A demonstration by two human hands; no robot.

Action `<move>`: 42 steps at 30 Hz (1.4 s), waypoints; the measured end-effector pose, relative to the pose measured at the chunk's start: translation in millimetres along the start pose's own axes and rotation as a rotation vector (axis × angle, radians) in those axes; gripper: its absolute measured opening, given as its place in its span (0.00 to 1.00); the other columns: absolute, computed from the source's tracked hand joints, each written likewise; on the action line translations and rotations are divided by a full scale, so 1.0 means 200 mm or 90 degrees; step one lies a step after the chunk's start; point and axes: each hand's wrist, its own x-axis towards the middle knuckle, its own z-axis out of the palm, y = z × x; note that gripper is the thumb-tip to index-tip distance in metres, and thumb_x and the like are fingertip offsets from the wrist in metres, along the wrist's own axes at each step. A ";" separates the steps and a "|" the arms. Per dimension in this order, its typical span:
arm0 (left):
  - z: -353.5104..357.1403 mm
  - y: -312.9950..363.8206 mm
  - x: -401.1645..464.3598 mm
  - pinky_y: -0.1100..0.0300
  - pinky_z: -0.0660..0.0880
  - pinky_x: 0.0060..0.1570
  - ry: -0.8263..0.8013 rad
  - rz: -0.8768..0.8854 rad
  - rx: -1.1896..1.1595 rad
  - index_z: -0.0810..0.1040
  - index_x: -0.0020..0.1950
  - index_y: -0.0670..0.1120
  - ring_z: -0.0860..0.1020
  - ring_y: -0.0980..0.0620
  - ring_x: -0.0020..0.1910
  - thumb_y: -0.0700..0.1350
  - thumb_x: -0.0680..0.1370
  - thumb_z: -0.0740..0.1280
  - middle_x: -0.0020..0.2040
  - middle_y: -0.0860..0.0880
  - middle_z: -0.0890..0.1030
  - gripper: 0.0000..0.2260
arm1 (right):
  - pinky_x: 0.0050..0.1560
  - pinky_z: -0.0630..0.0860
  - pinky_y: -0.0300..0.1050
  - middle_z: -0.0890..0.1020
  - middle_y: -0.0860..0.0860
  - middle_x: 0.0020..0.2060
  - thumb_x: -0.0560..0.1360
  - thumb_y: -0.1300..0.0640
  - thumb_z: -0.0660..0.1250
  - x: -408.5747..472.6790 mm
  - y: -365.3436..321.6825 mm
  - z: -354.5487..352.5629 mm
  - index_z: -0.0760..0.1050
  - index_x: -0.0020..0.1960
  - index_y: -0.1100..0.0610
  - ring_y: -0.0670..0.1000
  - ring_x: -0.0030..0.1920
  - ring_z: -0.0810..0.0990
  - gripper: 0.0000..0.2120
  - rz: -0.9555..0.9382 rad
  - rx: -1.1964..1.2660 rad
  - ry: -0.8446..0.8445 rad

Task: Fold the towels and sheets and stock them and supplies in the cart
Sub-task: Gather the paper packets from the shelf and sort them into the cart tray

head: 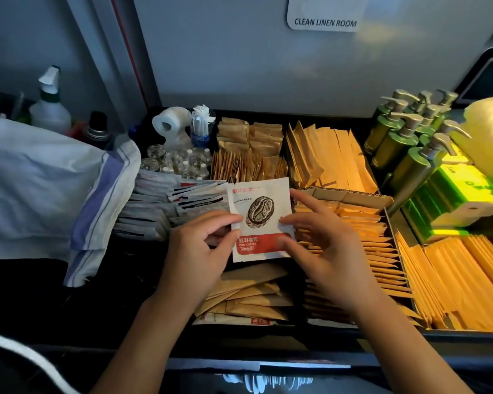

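I hold a white drip coffee sachet (259, 214), printed with a coffee bean and a red band, upright over the middle of the cart's top tray (268, 328). My left hand (199, 245) pinches its left edge and my right hand (322, 237) grips its right edge, thumb on the front. Beneath it lie brown paper packets (248, 300). A stack of white sachets with red and black bands (165, 206) fills the compartment just to the left.
Kraft packets (248, 149) and yellow sachets (328, 157) fill the back and right compartments. Green pump bottles (404, 137) and green boxes (456, 197) stand at right. A toilet roll (168, 122), small bottles (180, 163), a spray bottle (50, 100) and striped linen (49, 183) sit left.
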 end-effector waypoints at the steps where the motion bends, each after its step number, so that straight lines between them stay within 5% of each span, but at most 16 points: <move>1: -0.01 0.00 0.01 0.62 0.84 0.44 0.013 0.011 0.006 0.86 0.59 0.46 0.84 0.61 0.53 0.37 0.76 0.75 0.56 0.57 0.84 0.12 | 0.52 0.85 0.44 0.73 0.32 0.70 0.76 0.49 0.74 0.03 -0.01 0.02 0.79 0.60 0.44 0.41 0.67 0.77 0.13 0.021 0.029 0.033; 5: -0.07 0.02 0.09 0.66 0.81 0.45 0.057 0.066 0.036 0.87 0.50 0.48 0.85 0.60 0.48 0.37 0.75 0.76 0.50 0.58 0.86 0.08 | 0.43 0.84 0.41 0.83 0.40 0.50 0.75 0.57 0.77 0.17 -0.08 0.07 0.74 0.52 0.45 0.43 0.51 0.85 0.14 0.039 0.071 0.110; 9: -0.20 0.00 0.19 0.70 0.79 0.42 0.131 0.045 0.049 0.78 0.47 0.53 0.84 0.62 0.48 0.39 0.74 0.77 0.48 0.60 0.85 0.12 | 0.42 0.84 0.39 0.84 0.43 0.50 0.74 0.59 0.77 0.30 -0.17 0.14 0.67 0.52 0.41 0.41 0.51 0.85 0.22 0.004 0.075 0.120; 13: -0.29 -0.03 0.24 0.73 0.78 0.45 0.152 0.038 0.065 0.75 0.59 0.56 0.83 0.66 0.52 0.40 0.74 0.78 0.50 0.63 0.85 0.20 | 0.45 0.83 0.36 0.84 0.42 0.52 0.75 0.59 0.76 0.37 -0.23 0.22 0.66 0.67 0.40 0.39 0.50 0.84 0.29 -0.031 -0.019 0.082; 21: -0.35 -0.17 0.18 0.72 0.78 0.47 0.123 -0.004 0.150 0.85 0.56 0.52 0.83 0.65 0.50 0.40 0.76 0.76 0.50 0.59 0.86 0.11 | 0.49 0.84 0.46 0.86 0.47 0.52 0.76 0.60 0.75 0.41 -0.19 0.35 0.80 0.61 0.54 0.46 0.51 0.85 0.14 -0.102 -0.110 0.008; 24: -0.36 -0.21 0.17 0.60 0.82 0.46 0.112 -0.032 0.245 0.85 0.52 0.48 0.84 0.58 0.48 0.41 0.75 0.77 0.50 0.53 0.87 0.07 | 0.49 0.83 0.54 0.86 0.50 0.50 0.77 0.57 0.74 0.42 -0.16 0.39 0.81 0.58 0.56 0.50 0.50 0.85 0.11 -0.095 -0.142 -0.041; 26: -0.38 -0.22 0.17 0.57 0.83 0.47 0.104 -0.042 0.253 0.84 0.53 0.48 0.84 0.57 0.48 0.42 0.75 0.77 0.50 0.52 0.87 0.08 | 0.49 0.82 0.54 0.85 0.49 0.49 0.78 0.56 0.73 0.43 -0.16 0.39 0.81 0.57 0.56 0.49 0.49 0.84 0.09 -0.118 -0.151 -0.049; 31: -0.42 -0.14 0.18 0.68 0.80 0.41 0.137 0.001 0.133 0.83 0.59 0.57 0.83 0.64 0.49 0.47 0.76 0.76 0.50 0.63 0.85 0.13 | 0.44 0.82 0.51 0.84 0.46 0.45 0.77 0.59 0.73 0.44 -0.18 0.38 0.83 0.55 0.55 0.46 0.44 0.82 0.07 -0.172 -0.146 -0.023; 38: -0.36 -0.18 0.18 0.56 0.81 0.46 0.037 0.031 0.247 0.88 0.50 0.52 0.82 0.61 0.43 0.40 0.75 0.77 0.44 0.57 0.86 0.07 | 0.48 0.81 0.47 0.85 0.46 0.48 0.77 0.57 0.73 0.42 -0.15 0.40 0.84 0.56 0.53 0.45 0.47 0.83 0.07 -0.162 -0.211 -0.084; 42: -0.37 -0.20 0.16 0.62 0.79 0.48 0.070 0.064 0.239 0.88 0.51 0.50 0.82 0.61 0.46 0.40 0.75 0.77 0.47 0.57 0.86 0.07 | 0.46 0.82 0.49 0.85 0.46 0.46 0.77 0.60 0.74 0.43 -0.16 0.38 0.86 0.52 0.54 0.46 0.44 0.83 0.06 -0.194 -0.214 -0.072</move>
